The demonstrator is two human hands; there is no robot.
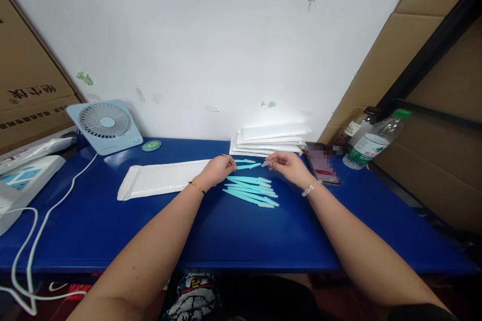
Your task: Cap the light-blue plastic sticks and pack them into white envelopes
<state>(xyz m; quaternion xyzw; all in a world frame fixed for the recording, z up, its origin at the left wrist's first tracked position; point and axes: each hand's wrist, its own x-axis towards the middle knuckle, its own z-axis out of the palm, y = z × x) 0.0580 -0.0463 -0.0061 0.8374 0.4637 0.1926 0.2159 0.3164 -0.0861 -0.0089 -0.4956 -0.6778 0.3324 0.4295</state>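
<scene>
My left hand (219, 169) is closed on the handle end of a turquoise eyebrow razor (249, 166), whose blade end points right. My right hand (288, 166) pinches a small translucent cap (265, 163) just off that razor's tip. Behind the held razor lies another turquoise razor, partly hidden by my left fingers. Several more eyebrow razors (250, 191) lie in a loose row on the blue table (263, 241), below and between my hands. A white padded envelope (161, 179) lies flat to the left, its right end under my left hand.
Several white padded envelopes (269, 141) are stacked against the wall. A phone (323, 163) and two bottles (372, 145) are at the right. On the left are a light-blue fan (105, 125), a green round disc (151, 146), a white device (26, 180) and white cables (62, 198).
</scene>
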